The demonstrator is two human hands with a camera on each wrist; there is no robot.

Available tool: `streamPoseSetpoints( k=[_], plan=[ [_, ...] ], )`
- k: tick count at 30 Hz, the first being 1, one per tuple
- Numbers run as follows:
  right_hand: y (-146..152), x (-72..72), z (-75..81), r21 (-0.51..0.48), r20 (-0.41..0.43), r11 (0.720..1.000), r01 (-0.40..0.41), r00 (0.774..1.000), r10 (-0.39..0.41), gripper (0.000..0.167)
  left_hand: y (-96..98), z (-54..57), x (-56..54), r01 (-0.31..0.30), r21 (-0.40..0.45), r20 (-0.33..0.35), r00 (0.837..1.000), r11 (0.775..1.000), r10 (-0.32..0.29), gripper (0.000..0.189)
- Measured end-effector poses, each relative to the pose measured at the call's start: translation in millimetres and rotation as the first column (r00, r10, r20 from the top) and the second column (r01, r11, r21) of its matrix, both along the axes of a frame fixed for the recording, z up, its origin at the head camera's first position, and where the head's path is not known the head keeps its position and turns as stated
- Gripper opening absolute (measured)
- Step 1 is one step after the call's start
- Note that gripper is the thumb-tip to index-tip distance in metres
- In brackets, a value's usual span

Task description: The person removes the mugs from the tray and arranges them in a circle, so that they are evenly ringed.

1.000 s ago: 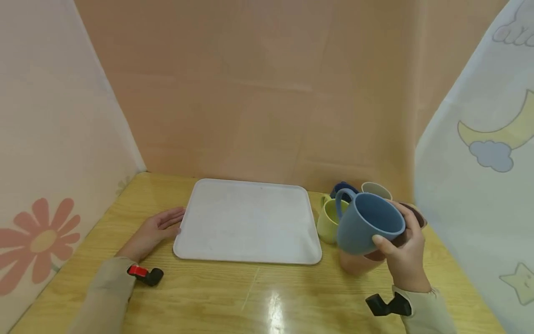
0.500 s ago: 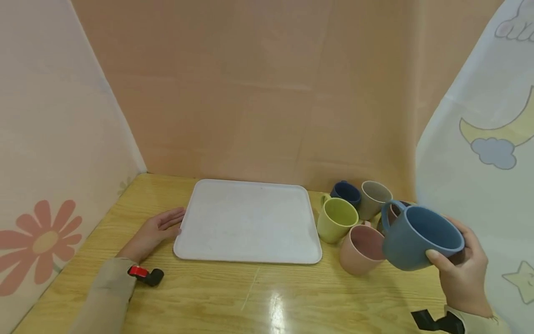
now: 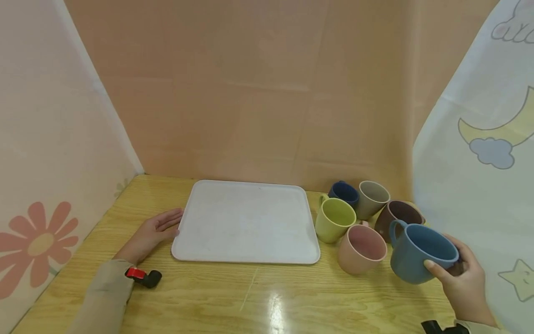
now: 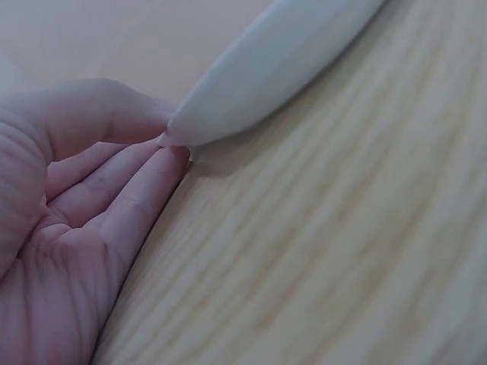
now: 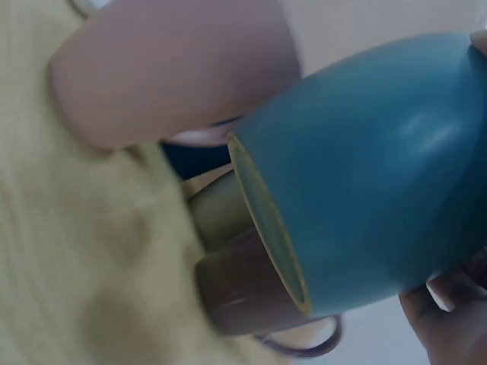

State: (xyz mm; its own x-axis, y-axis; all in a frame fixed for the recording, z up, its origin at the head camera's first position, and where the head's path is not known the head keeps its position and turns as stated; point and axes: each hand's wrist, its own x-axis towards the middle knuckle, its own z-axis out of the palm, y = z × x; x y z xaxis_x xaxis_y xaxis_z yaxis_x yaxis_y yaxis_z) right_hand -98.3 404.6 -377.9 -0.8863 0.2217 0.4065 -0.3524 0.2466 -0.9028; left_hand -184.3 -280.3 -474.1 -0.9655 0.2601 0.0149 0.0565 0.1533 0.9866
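Observation:
My right hand [image 3: 465, 283] grips a blue mug [image 3: 417, 260] around its side, thumb near the rim, handle pointing away to the left. The right wrist view shows the base of this blue mug [image 5: 365, 175] tipped off the table. Just left of it stands a pink mug [image 3: 359, 255], and behind it a brown mug [image 3: 385, 222]. At the left, my left hand [image 3: 154, 234] holds the edge of a white tray [image 3: 246, 222]. In the left wrist view the tray's edge [image 4: 251, 84] sits between thumb and fingertips of the left hand [image 4: 84, 198].
A yellow-green mug [image 3: 329, 227] stands close to the tray's right edge. Behind it are a navy mug [image 3: 344, 192] and a grey-beige mug [image 3: 369, 206]. The wooden table [image 3: 208, 297] is bounded by an orange-brown back sheet [image 3: 233, 93] and patterned side sheets.
My right hand has carried the blue mug to the right, out from above the other mugs, then slightly lower. The left hand and tray stay in place.

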Motion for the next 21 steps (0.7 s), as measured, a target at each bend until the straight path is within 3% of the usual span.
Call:
streamPoseSetpoints(
  k=[8,15,21],
  plan=[
    [5.0,-3.6,-26.9,-0.013,0.041,0.999,-0.03,0.999,0.031,0.071,-0.2,1.2,0.3,-0.001,0.005,0.008,1.0,1.0,0.001,0.071],
    [4.4,-9.3,-40.1,-0.029,0.011,0.996,-0.089,0.996,0.089,0.077,-0.8,2.1,0.6,-0.007,-0.006,-0.011,1.0,1.0,0.007,0.07],
    [4.0,-12.5,-48.7,-0.026,0.042,0.998,-0.056,0.997,0.057,0.076,0.1,-0.3,-0.5,-0.005,-0.006,-0.012,1.0,1.0,0.005,0.069]
  ],
)
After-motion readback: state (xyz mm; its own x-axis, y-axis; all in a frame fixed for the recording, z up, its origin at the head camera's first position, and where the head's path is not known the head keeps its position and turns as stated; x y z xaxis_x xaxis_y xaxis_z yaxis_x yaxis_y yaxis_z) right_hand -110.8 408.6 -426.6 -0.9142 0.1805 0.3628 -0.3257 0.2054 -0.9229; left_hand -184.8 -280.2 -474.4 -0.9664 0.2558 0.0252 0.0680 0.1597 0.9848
